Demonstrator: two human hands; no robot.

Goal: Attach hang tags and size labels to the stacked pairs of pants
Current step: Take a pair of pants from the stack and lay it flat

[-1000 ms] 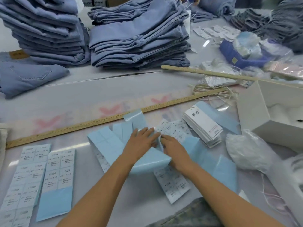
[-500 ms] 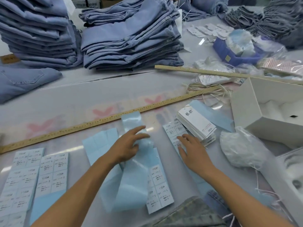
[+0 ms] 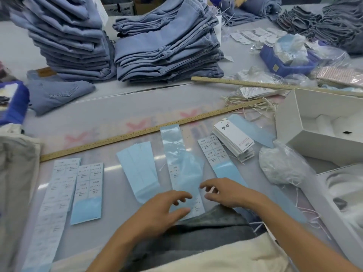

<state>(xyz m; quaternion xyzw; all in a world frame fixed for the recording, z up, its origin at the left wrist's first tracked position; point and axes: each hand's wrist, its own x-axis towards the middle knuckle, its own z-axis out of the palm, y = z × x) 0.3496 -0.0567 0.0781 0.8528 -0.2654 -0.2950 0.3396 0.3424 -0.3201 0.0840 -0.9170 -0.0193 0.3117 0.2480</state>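
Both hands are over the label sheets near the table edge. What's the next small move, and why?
Probably peel one size label off the middle sheet: both the left hand and the right hand hover over its near end holding nothing, and no pants are in hand.

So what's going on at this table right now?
A person is sorting size-label sheets at a work table. Both hands hover over the middle label strip: the left hand and right hand have loosely spread fingers and grip nothing. More label strips lie to the left, and a hang tag stack sits to the right. The folded pants stacks at the back are untouched.
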